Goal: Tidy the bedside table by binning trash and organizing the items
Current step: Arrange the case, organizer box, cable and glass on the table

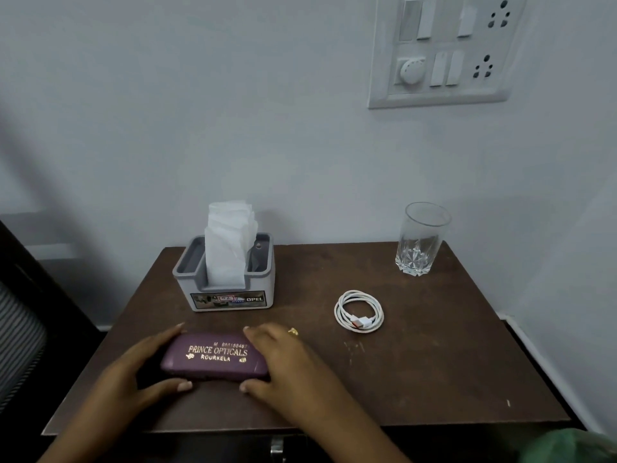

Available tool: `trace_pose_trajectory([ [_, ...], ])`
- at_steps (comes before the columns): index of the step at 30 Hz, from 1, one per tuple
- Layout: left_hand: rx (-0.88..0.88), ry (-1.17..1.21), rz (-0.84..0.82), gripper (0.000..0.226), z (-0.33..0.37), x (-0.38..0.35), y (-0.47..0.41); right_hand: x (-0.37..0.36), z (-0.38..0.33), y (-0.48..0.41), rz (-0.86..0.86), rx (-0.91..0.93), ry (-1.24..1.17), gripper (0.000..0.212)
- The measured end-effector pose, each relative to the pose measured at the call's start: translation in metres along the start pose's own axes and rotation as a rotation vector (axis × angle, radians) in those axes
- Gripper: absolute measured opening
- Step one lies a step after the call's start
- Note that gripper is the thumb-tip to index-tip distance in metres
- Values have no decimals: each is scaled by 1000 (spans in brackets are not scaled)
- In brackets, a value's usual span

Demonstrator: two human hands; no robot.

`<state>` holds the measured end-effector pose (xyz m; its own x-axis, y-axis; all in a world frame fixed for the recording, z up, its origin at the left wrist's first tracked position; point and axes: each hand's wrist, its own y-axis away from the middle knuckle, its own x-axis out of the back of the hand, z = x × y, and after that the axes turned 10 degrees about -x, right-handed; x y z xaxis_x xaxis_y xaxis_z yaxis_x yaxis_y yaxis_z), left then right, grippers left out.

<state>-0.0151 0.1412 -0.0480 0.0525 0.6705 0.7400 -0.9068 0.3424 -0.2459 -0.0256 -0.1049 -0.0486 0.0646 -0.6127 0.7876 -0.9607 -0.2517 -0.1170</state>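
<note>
A purple spectacle case with gold lettering lies shut near the front of the brown bedside table. My left hand grips its left end, thumb at the front and fingers along the back. My right hand grips the case's right end the same way and wears a gold ring. Behind the case stands a grey tissue holder with white tissues sticking up. A coiled white charging cable lies to the right. An empty clear glass stands upright at the back right corner.
The table stands against a pale wall carrying a white switch and socket panel. A dark chair or bed frame is at the left. A metal drawer handle shows below the table's front edge.
</note>
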Motion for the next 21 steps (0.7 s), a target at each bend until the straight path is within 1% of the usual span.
trace_pose_trajectory([
  [3,-41,75,19,75,15,-6,-7,16,14,4,-1,15,-45,69],
  [6,-106,146,129,74,54,-26,-26,59,39,8,54,26,-64,67],
  [10,-171,158,214,63,102,-79,-79,125,84,4,122,-73,40,68],
  [14,-116,299,151,67,107,-119,-145,160,115,-15,99,-191,134,66],
  [17,-57,320,89,68,95,-132,-170,153,135,-35,77,-252,150,65],
  [21,1,288,71,67,78,-141,-177,131,155,-50,56,-247,130,64],
])
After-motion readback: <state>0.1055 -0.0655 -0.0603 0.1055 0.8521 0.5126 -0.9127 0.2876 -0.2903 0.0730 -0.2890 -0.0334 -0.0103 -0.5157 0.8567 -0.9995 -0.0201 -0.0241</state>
